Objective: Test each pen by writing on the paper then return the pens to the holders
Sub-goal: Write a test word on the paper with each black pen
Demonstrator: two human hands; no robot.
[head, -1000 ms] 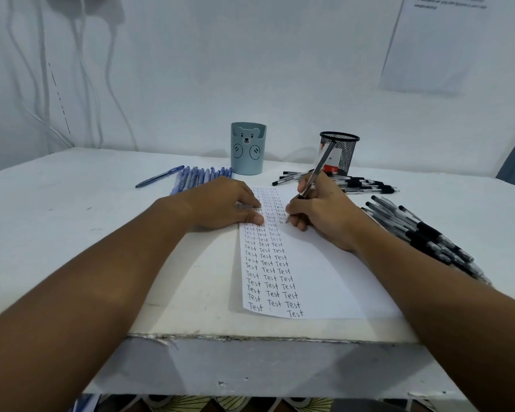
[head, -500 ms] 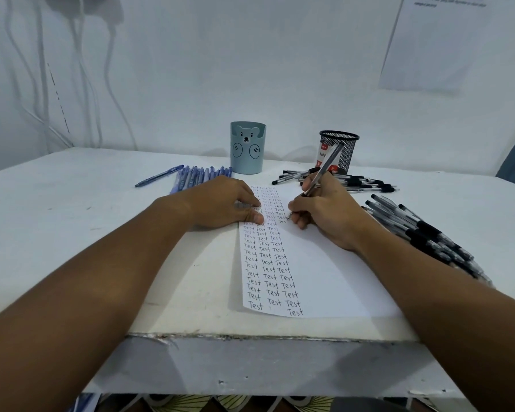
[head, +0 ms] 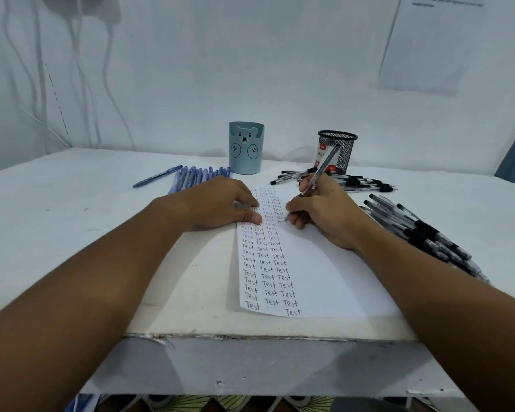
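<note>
- White tabletop [head: 72,233], chipped along its near edge at the bottom of the frame, carried the whole job.
- Lower centre, the paper [head: 324,278] lay flat, its left side filled with columns of "Test"; thin and light, it looked apt to slide unless held.
- At centre, the left hand [head: 217,203] pressed the sheet's left edge, fingers fairly straight.
- Just right of it, the right hand [head: 321,209] pinched a pen [head: 321,171] low on the barrel, tip on the paper; stiff and light, it seemed best gripped there.
- At right, black pens [head: 422,233] lay heaped.
- Farther up, blue pens [head: 199,176] lay beside the bear holder [head: 246,148], left of the mesh holder [head: 338,151].
</note>
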